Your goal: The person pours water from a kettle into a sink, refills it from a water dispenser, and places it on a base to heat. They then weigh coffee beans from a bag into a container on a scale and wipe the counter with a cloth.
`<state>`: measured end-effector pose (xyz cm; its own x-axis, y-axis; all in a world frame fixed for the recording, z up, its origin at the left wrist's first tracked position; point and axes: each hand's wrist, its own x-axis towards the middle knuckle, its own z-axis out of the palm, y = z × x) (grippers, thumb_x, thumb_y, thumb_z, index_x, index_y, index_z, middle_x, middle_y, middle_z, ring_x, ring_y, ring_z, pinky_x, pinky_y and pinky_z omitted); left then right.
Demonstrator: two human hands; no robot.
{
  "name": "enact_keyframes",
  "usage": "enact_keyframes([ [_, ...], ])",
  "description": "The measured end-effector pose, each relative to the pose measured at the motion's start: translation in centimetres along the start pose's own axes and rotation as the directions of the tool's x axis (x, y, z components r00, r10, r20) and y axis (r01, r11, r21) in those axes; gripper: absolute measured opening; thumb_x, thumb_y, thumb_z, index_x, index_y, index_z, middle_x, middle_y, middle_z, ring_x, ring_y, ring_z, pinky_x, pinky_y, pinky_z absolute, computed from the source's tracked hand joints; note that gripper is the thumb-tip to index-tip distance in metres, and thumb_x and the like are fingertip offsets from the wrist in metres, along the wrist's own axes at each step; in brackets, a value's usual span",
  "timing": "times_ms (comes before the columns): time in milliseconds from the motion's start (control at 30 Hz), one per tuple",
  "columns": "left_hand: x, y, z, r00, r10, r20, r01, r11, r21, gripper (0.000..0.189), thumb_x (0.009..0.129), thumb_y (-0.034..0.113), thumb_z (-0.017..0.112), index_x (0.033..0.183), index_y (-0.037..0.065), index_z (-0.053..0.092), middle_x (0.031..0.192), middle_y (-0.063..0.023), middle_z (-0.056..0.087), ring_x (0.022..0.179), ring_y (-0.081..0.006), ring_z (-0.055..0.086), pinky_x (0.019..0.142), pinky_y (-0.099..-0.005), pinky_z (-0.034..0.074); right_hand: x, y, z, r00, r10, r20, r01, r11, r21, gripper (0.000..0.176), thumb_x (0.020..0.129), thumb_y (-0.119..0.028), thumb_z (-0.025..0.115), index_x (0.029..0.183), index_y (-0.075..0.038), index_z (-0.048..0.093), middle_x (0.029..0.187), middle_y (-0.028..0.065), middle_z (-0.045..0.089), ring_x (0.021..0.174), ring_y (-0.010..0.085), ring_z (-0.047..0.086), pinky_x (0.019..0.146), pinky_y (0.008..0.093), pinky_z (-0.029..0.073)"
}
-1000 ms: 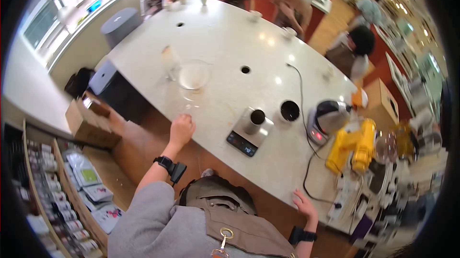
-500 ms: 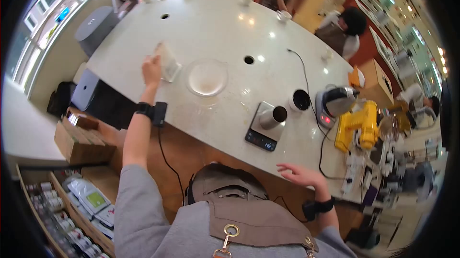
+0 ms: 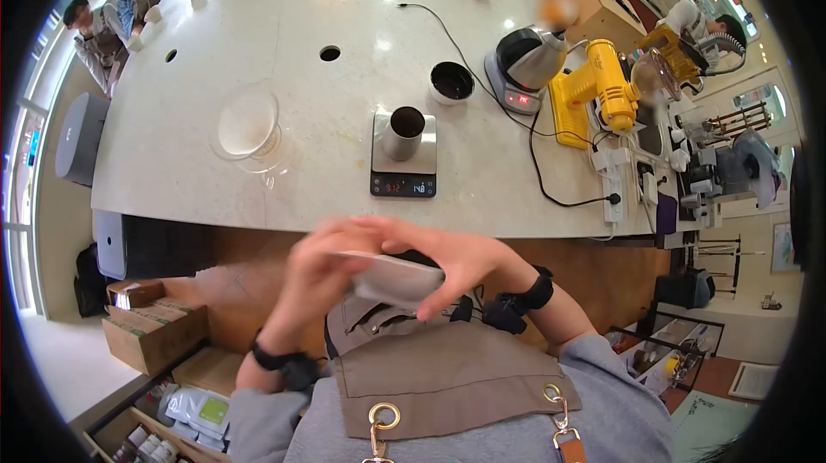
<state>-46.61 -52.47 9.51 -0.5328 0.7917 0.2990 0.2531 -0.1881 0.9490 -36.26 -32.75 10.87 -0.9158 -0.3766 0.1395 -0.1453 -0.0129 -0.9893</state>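
Observation:
My left hand (image 3: 314,278) and my right hand (image 3: 460,261) are together in front of my chest, below the table's near edge, both holding a white paper filter (image 3: 391,278) between the fingers. On the white table (image 3: 258,33) ahead stands a metal cup (image 3: 404,132) on a black-fronted scale (image 3: 403,175). A glass dripper on its glass server (image 3: 248,129) stands to the left of the scale.
A dark-lined bowl (image 3: 452,82), a kettle on its base (image 3: 525,63), a yellow grinder (image 3: 598,89) and a power strip with cables (image 3: 615,175) are to the right. White cups line the far edge, where several people stand. Cardboard boxes (image 3: 151,321) lie at lower left.
My left hand picked the white filter from the table's left and brought it to my chest. My right hand left the table edge and joined it. The view swung left.

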Motion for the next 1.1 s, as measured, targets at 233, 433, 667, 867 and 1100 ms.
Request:
enact_keyframes([
  [233, 3.2, -1.2, 11.5, 0.933, 0.150, -0.328, 0.013, 0.895, 0.445, 0.043, 0.067, 0.007, 0.079, 0.108, 0.006, 0.066, 0.091, -0.0078, 0.057, 0.088, -0.0225, 0.052, 0.074, -0.0315, 0.044, -9.8, 2.8, 0.5, 0.831, 0.478, -0.286, -0.088, 0.620, 0.779, 0.053, 0.096, -0.035, 0.047, 0.137, -0.003, 0.038, 0.127, 0.0118, 0.053, 0.116, 0.0226, 0.053, 0.098, 0.0361, 0.043],
  [433, 1.8, -2.1, 17.1, 0.957, 0.281, -0.071, -0.211, 0.845, 0.491, 0.031, 0.066, 0.008, 0.076, 0.096, 0.004, 0.069, 0.090, -0.0054, 0.057, 0.082, -0.0227, 0.051, 0.067, -0.0331, 0.046, -14.2, 2.7, 1.1, 0.766, 0.548, -0.336, -0.076, 0.597, 0.799, 0.059, 0.098, -0.051, 0.031, 0.135, -0.006, 0.041, 0.125, 0.0103, 0.053, 0.113, 0.0203, 0.054, 0.095, 0.0349, 0.044],
  [667, 1.3, -1.2, 19.5, 1.000, 0.011, 0.028, -0.018, 0.965, 0.263, 0.024, 0.069, -0.003, 0.071, 0.090, 0.001, 0.061, 0.087, -0.0079, 0.050, 0.076, -0.0238, 0.050, 0.065, -0.0328, 0.045, -17.5, 1.9, 1.4, 0.759, 0.553, -0.345, -0.296, 0.764, 0.573, 0.053, 0.101, -0.042, 0.026, 0.132, -0.003, 0.042, 0.125, 0.0086, 0.052, 0.116, 0.0175, 0.049, 0.099, 0.0316, 0.038],
  [867, 0.1, -2.7, 21.5, 0.985, -0.001, 0.170, -0.045, 0.963, 0.266, 0.018, 0.075, -0.007, 0.064, 0.090, -0.001, 0.054, 0.086, -0.0124, 0.047, 0.077, -0.0287, 0.051, 0.068, -0.0355, 0.045, -19.4, 2.4, 2.1, 0.687, 0.568, -0.454, -0.400, 0.816, 0.416, 0.045, 0.101, -0.031, 0.028, 0.124, 0.002, 0.049, 0.122, 0.0079, 0.054, 0.112, 0.0157, 0.050, 0.097, 0.0298, 0.038],
  [1100, -0.1, -2.0, 22.8, 0.977, 0.104, 0.185, -0.158, 0.940, 0.301, 0.016, 0.076, -0.008, 0.062, 0.089, -0.002, 0.054, 0.085, -0.0131, 0.046, 0.078, -0.0294, 0.051, 0.069, -0.0362, 0.046, -19.9, 0.0, 0.5, 0.674, 0.356, -0.648, -0.516, 0.854, -0.067, 0.029, 0.090, -0.019, 0.046, 0.088, 0.005, 0.061, 0.064, 0.0167, 0.061, 0.060, 0.0246, 0.061, 0.057, 0.0357, 0.047],
])
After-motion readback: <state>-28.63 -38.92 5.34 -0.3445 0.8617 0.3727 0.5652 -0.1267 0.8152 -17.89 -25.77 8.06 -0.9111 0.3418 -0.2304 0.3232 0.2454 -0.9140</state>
